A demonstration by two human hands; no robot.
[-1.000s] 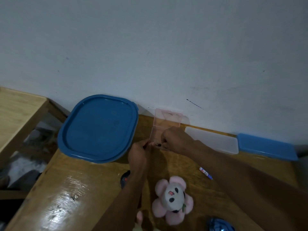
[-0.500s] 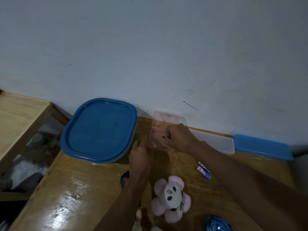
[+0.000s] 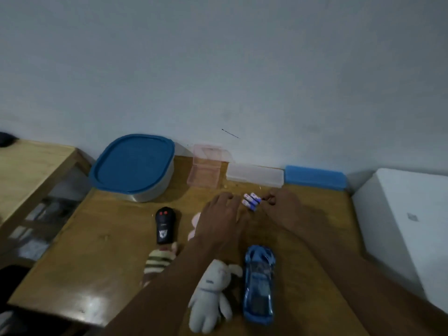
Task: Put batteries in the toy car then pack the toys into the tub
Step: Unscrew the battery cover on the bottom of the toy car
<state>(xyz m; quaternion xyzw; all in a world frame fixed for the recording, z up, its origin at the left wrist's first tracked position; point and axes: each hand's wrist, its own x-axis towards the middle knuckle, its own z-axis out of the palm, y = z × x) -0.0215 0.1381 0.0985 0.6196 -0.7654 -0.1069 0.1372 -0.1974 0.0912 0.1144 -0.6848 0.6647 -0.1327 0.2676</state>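
Several small blue-and-white batteries [image 3: 252, 201] lie together on the wooden table [image 3: 97, 251]. My left hand [image 3: 220, 219] rests just to their left with its fingers stretched out. Just to their right is my right hand [image 3: 283, 207], fingers curled, fingertips close to the batteries; the blur hides whether it pinches anything. The blue toy car [image 3: 258, 282] lies near the front, between my forearms. The tub [image 3: 132, 166], with its blue lid on, stands at the back left. A grey rabbit plush [image 3: 211, 294], a striped plush [image 3: 157, 263] and a black remote [image 3: 165, 225] lie nearby. A pink plush [image 3: 194, 223] is mostly hidden under my left hand.
An open pink plastic case [image 3: 204, 170], a clear case [image 3: 254, 175] and a blue case [image 3: 315, 177] line the wall at the back. A white box [image 3: 407, 226] stands at the right. A second wooden surface [image 3: 29, 166] lies beyond a gap at the left.
Both hands left the pink case and came nearer, to either side of the batteries. More batteries lie on the table. The view tilted down, bringing in the car, remote and plush toys.
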